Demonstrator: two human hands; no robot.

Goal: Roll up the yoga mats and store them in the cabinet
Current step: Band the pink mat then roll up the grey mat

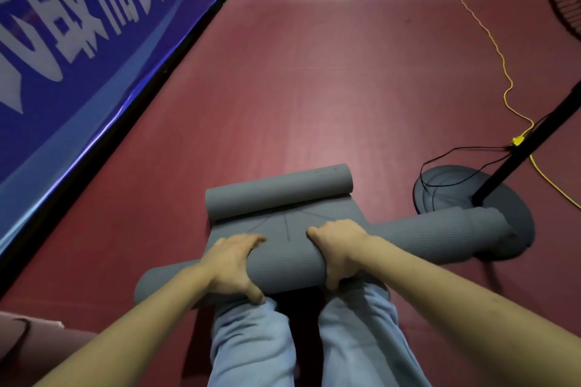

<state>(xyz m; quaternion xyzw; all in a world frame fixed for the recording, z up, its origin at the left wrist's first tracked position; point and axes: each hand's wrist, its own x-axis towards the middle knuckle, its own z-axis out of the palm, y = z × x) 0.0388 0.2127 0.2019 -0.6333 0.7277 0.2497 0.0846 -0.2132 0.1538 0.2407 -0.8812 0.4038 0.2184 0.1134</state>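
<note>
A grey yoga mat (283,267) lies across my knees as a thick, uneven roll that runs from lower left to the fan base at right. My left hand (232,264) grips the roll with fingers over its top and thumb underneath. My right hand (339,248) grips it the same way, a little to the right. Beyond my hands a short flat stretch of mat leads to its far end (278,195), which is curled into a smaller roll.
The red floor (314,88) stretches ahead. A blue banner wall (78,50) runs along the left. A standing fan's round base (471,195) and black pole sit at right, touching the roll's end, with a yellow cord (496,50) and black cable. A pinkish object (37,345) lies bottom left.
</note>
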